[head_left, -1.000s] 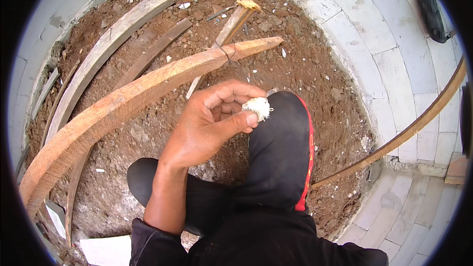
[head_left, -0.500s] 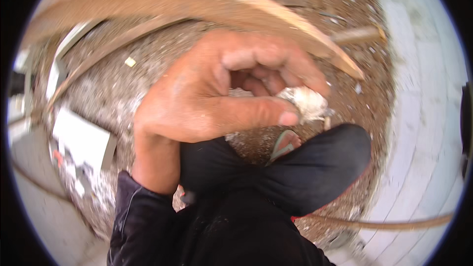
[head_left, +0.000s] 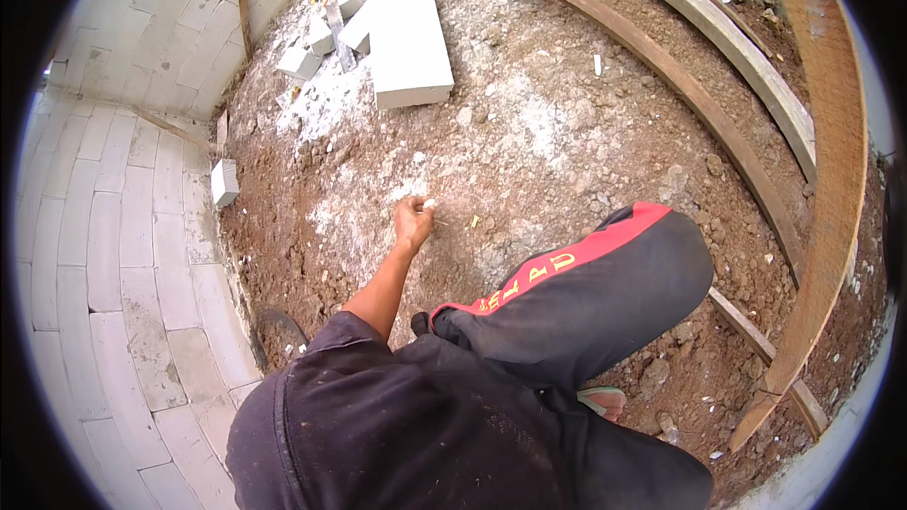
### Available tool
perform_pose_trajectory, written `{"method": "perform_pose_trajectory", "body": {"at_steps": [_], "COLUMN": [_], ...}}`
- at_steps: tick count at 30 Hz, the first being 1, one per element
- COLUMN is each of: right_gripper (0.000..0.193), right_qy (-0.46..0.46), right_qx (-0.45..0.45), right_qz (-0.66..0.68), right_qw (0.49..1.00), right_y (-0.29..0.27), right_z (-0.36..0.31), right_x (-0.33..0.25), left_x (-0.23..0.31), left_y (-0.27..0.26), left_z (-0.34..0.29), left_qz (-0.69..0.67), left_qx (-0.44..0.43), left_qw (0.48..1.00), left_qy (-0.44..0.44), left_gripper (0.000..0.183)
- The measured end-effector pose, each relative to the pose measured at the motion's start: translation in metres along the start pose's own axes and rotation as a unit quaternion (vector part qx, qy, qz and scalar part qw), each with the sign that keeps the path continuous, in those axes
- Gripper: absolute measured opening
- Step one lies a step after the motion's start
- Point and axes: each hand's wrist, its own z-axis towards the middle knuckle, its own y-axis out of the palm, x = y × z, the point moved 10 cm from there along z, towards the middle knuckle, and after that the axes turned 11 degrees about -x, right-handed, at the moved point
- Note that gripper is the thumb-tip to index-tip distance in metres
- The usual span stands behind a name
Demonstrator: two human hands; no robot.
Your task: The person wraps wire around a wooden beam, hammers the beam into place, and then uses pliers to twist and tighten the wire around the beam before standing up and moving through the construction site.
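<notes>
My left hand (head_left: 413, 221) reaches out low over the dirt floor, its fingers closed in a pinch. At the fingertips is a small white lump (head_left: 430, 204), too small to make out clearly. Loose soil with white powder lies around the hand, and a small yellowish scrap (head_left: 475, 222) sits just to its right. My right hand is out of sight.
Farther ahead lies a large white block (head_left: 409, 28). Beside it are several cut block pieces (head_left: 300, 62) and a handsaw (head_left: 338, 30). A block wall (head_left: 123, 246) rises at left. Long wooden boards (head_left: 652, 52) curve across the right, one plank (head_left: 824, 161) close by.
My left hand has moved from close in front of the view down and away toward the ground, still pinching something white. The view has swung left, bringing the wall and white block into fuller sight.
</notes>
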Motion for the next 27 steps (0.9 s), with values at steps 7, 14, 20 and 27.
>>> {"method": "perform_pose_trajectory", "body": {"at_steps": [7, 14, 20, 27], "right_gripper": [0.042, 0.042, 0.041, 0.041], "right_qy": [0.022, 0.029, 0.047, 0.156], "right_qx": [0.064, 0.103, 0.133, 0.255], "right_qz": [-0.079, -0.144, -0.16, -0.152], "right_qw": [0.995, 0.984, 0.977, 0.942], "right_y": [-0.008, -0.007, -0.008, -0.074], "right_z": [0.002, -0.003, -0.014, -0.006], "right_x": [0.011, 0.011, 0.03, 0.131], "left_x": [0.03, 0.032, -0.012, 0.154], "left_y": [-0.006, 0.012, -0.029, 0.083], "left_z": [-0.015, -0.018, 0.027, -0.046], "left_qz": [0.115, 0.211, 0.108, 0.231], "left_qx": [0.05, -0.026, 0.031, 0.168], "left_qw": [0.987, 0.957, 0.991, 0.903], "left_qy": [0.101, 0.195, 0.073, 0.32], "left_gripper": [0.027, 0.033, 0.034, 0.05]}}
